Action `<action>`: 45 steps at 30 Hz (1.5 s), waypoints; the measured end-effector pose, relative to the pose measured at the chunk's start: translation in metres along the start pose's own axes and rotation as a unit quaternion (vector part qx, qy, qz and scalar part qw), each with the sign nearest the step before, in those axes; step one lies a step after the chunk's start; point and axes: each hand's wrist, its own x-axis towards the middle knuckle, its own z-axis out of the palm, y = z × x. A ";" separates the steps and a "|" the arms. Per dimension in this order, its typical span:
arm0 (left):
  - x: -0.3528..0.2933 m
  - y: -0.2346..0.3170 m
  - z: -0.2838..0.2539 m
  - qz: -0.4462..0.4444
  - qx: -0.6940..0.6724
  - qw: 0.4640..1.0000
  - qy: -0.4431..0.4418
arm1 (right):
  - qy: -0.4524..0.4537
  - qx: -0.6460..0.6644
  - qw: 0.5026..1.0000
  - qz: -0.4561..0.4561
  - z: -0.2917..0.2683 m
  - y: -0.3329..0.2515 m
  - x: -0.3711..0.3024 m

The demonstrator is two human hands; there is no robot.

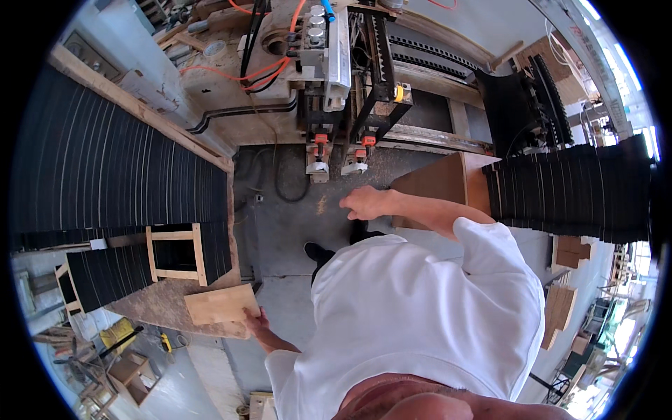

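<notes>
My left hand grips the right edge of a flat, light wooden board at the lower left. That board is over the end of a brown board surface beside the stacked frames. Its thumb lies on top, while the other fingers are partly hidden. My right hand reaches out over the grey floor, below the machine's two red-and-white clamps. Its fingers are loosely bent with tips apart, and nothing shows in them. Near the left hand a light wooden frame with a dark middle stands at the end of a row.
Tall rows of dark-edged pieces fill the left side. Another dark stack stands at the right, beside a brown panel. Ahead is a machine with rails and orange hoses. A dark hose lies on the floor.
</notes>
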 end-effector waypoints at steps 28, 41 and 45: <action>-0.384 -0.164 0.305 -0.176 0.034 0.875 -0.450 | 0.213 0.717 0.664 -0.023 0.036 0.011 -0.159; -0.396 -0.075 0.495 0.034 0.262 0.708 -0.655 | 0.516 0.738 0.435 -0.006 0.023 0.118 -0.334; -0.365 -0.080 0.627 0.051 0.209 0.778 -0.590 | 0.608 0.698 0.378 0.020 0.019 0.135 -0.344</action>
